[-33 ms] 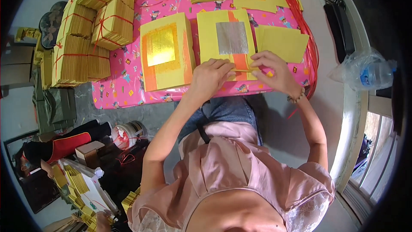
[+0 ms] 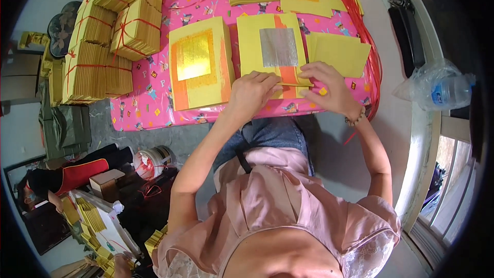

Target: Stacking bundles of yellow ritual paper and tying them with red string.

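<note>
A yellow paper stack (image 2: pixel 249 46) lies before me, its top sheet bearing an orange band and a silver foil patch (image 2: pixel 279 46). Along the near side, that sheet's edge is turned up into a narrow fold (image 2: pixel 296 84). My left hand (image 2: pixel 253 92) presses and pinches this fold near its middle, fingers together. At the fold's right end is my right hand (image 2: pixel 332 86), thumb and fingers apart around the paper; a small yellow piece (image 2: pixel 323 91) shows at it. Left of the stack sits another yellow paper stack (image 2: pixel 180 92) with a gold foil patch.
Tied yellow paper bundles (image 2: pixel 92 74) are piled at the table's left. Loose yellow sheets (image 2: pixel 339 54) and red strings (image 2: pixel 368 31) lie to the right on the pink tablecloth (image 2: pixel 149 116). A bagged plastic bottle (image 2: pixel 442 92) stands farther right. A white bucket (image 2: pixel 149 163) and another person (image 2: pixel 82 172) are lower left.
My right thumb has moved slightly nearer to me, widening the gap to the fingers. The left hand stays on the fold.
</note>
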Motion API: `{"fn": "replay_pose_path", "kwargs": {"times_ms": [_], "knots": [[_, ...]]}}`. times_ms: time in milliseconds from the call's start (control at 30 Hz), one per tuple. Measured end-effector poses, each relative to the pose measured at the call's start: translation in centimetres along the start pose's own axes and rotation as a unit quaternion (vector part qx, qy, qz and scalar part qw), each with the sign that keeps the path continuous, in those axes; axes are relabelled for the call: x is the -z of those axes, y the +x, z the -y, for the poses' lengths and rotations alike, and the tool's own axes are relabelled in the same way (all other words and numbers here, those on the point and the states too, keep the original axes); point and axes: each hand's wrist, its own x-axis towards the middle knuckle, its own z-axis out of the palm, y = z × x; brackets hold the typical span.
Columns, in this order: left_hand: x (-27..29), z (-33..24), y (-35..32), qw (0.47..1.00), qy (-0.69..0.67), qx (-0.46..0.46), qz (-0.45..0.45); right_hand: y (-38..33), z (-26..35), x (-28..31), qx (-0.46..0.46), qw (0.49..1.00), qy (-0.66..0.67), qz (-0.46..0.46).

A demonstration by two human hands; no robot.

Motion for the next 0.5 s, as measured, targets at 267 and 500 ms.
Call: {"fn": "replay_pose_path", "kwargs": {"times_ms": [267, 500], "knots": [[2.8, -0.2, 3.1, 0.998, 0.001, 0.054, 0.026, 3.9, -0.4, 0.8, -0.047, 0.989, -0.105, 0.092], [0.9, -0.6, 3.3, 0.983, 0.111, -0.040, -0.143, 10.1, -4.0, 2.0, -0.014, 0.996, -0.092, -0.010]]}}
